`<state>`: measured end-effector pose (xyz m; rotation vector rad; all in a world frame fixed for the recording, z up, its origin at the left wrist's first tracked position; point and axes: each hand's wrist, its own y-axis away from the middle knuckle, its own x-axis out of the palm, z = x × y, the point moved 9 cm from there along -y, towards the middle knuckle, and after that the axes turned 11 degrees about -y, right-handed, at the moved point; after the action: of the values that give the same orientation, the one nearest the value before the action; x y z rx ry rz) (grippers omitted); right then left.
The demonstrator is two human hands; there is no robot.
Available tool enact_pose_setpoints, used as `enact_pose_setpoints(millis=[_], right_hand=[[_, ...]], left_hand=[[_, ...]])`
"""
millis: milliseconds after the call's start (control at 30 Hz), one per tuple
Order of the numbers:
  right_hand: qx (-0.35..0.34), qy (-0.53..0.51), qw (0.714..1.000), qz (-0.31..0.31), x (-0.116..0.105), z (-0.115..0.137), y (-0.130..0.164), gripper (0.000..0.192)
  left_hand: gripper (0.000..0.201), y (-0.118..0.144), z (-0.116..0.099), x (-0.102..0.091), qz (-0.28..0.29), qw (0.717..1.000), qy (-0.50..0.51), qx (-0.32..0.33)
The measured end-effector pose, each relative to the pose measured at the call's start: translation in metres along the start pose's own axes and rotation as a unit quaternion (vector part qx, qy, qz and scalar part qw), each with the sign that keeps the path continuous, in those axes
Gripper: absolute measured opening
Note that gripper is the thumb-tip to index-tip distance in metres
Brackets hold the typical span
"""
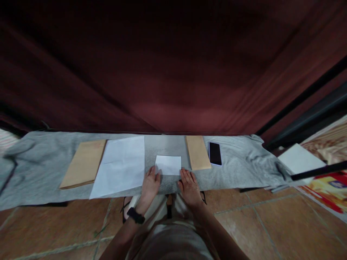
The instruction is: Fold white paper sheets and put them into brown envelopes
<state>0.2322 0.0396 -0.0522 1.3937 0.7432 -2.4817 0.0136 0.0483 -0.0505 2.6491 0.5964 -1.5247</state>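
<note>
A small rectangle of white paper [168, 165], apparently folded, lies flat on the grey cloth in front of me. My left hand [151, 183] rests at its lower left corner, fingers stretched forward and thumb at the paper's edge. On the other side, my right hand [189, 184] lies palm down with fingers spread at the lower right corner. Neither hand lifts anything. A stack of large white sheets [121, 166] is just left of my left hand, and a brown paper envelope [197, 153] lies just beyond my right hand.
Grey cloth [238, 162] covers the narrow bench. A thicker stack of brown envelopes [85, 162] lies far left; a smartphone [215, 154] sits right. Dark red fabric [173, 90] hangs behind. A white box-like item [299, 160] and colourful packaging [329, 187] stand at the right.
</note>
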Motion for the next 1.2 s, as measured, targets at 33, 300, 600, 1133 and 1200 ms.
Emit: enact_pose_setpoints(millis=[33,300,600,1133,1200], right_hand=[[0.000,0.000,1.000,0.000,0.000,0.000,0.000,0.052],[-0.009,-0.001,1.000,-0.014,-0.002,0.000,0.000,0.052],[-0.002,-0.023,1.000,-0.012,-0.002,-0.003,-0.001,0.052],[0.210,-0.541,0.813,-0.052,0.010,-0.045,-0.047,0.030],[0.218,-0.545,0.809,-0.043,0.011,-0.045,-0.049,0.030]], left_hand=[[0.049,-0.005,0.002,0.000,0.008,1.000,0.019,-0.018],[0.034,-0.027,0.020,-0.002,0.042,0.975,0.172,-0.133],[0.029,-0.022,0.018,0.004,0.083,0.925,0.316,-0.195],[0.047,-0.004,0.000,-0.002,0.164,0.844,0.459,-0.225],[0.050,-0.008,-0.001,-0.004,0.152,0.842,0.466,-0.224]])
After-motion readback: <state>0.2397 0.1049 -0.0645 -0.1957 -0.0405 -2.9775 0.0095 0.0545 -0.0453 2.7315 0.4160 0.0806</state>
